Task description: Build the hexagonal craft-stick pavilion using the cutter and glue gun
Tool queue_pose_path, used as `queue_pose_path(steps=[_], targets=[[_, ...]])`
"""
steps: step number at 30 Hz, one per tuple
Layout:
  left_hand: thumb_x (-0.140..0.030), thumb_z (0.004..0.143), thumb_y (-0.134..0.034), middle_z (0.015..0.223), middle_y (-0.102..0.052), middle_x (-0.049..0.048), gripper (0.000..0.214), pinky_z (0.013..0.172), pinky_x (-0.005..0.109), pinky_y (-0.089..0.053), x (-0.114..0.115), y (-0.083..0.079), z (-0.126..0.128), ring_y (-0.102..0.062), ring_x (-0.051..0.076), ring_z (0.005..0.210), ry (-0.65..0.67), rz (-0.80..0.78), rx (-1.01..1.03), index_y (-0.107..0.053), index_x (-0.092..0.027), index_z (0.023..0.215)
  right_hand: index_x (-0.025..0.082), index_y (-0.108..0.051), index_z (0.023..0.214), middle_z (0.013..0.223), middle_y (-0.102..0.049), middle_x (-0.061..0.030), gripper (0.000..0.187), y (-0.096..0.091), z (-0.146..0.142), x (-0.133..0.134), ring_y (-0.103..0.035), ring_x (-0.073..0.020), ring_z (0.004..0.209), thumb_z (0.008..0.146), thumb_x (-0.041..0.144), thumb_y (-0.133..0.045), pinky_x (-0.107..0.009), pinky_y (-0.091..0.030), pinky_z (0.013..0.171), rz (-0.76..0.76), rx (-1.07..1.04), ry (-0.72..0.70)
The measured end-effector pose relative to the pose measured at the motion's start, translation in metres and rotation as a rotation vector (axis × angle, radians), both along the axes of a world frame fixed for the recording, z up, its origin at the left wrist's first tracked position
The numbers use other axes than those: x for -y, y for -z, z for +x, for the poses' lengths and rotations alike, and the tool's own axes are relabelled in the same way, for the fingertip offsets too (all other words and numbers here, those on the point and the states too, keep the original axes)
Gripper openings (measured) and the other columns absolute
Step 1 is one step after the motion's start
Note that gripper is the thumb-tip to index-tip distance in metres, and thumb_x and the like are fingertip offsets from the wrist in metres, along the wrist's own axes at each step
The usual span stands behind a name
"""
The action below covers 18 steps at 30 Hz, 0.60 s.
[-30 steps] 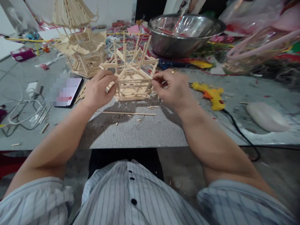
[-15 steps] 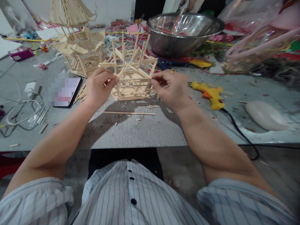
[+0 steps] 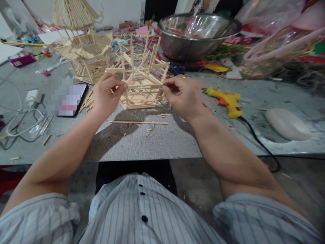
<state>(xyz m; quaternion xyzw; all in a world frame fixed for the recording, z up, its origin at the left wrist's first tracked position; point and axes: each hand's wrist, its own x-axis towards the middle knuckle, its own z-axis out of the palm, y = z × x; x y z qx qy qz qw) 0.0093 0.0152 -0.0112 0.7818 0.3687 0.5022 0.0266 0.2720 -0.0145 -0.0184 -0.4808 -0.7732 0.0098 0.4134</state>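
Note:
A pale frame built of thin wooden sticks (image 3: 143, 103) stands in front of me, with several uprights rising from it. Across its near side runs a wooden stick (image 3: 144, 87). My left hand (image 3: 108, 93) pinches the left end of this stick at a front corner. At the opposite corner, the thumb and fingertips of my right hand (image 3: 182, 93) are closed on the right end. My fingers hide both ends, so whether they are joined to the frame cannot be seen. A single loose stick (image 3: 139, 122) lies on the table before the frame.
Left of the frame are a taller stick pagoda (image 3: 85, 51), a phone (image 3: 71, 100) and a white charger (image 3: 34, 97). A yellow glue gun (image 3: 228, 101) lies to the right, near a white computer mouse (image 3: 286, 123). Behind stands a steel bowl (image 3: 193, 47).
Both hands keep their pinch at the frame's front corners. The whole view has shifted very slightly; nothing else has visibly moved.

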Motion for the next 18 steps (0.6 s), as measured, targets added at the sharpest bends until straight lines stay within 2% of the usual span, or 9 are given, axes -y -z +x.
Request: queue_pose_path(steps=[5,11,18], targets=[[-0.038,0.086,-0.067,0.079,-0.062,0.0031,0.02,0.058,0.028,-0.043,0.0012,-0.0017,0.0024,-0.052,0.011,0.063,0.0,0.062,-0.001,-0.066,-0.022,0.074,0.021,-0.066,0.09,0.084,-0.069,-0.0044,0.015,-0.0017,-0.0011,0.0007,-0.062,-0.0163,0.074,0.087,0.027,-0.052,-0.031,-0.049,0.072,0.004,-0.002,0.007],[-0.044,0.085,-0.065,0.08,-0.063,0.0046,0.024,0.059,0.03,-0.044,0.0049,-0.0044,0.0043,-0.054,0.013,0.067,-0.018,0.009,0.006,-0.066,-0.023,0.073,0.022,-0.066,0.09,0.084,-0.069,-0.0047,0.017,-0.0039,-0.0025,0.0023,-0.063,-0.0178,0.077,0.088,0.03,-0.052,-0.033,-0.049,0.073,-0.019,0.014,0.035],[-0.046,0.088,-0.064,0.081,-0.062,0.0015,0.027,0.06,0.029,-0.045,0.0049,-0.0049,0.003,-0.055,0.011,0.07,-0.048,-0.018,-0.043,-0.062,-0.022,0.077,0.023,-0.066,0.09,0.087,-0.069,-0.0054,0.017,-0.005,-0.0032,0.0033,-0.063,-0.0188,0.078,0.088,0.03,-0.051,-0.034,-0.049,0.076,-0.032,0.014,0.038]])
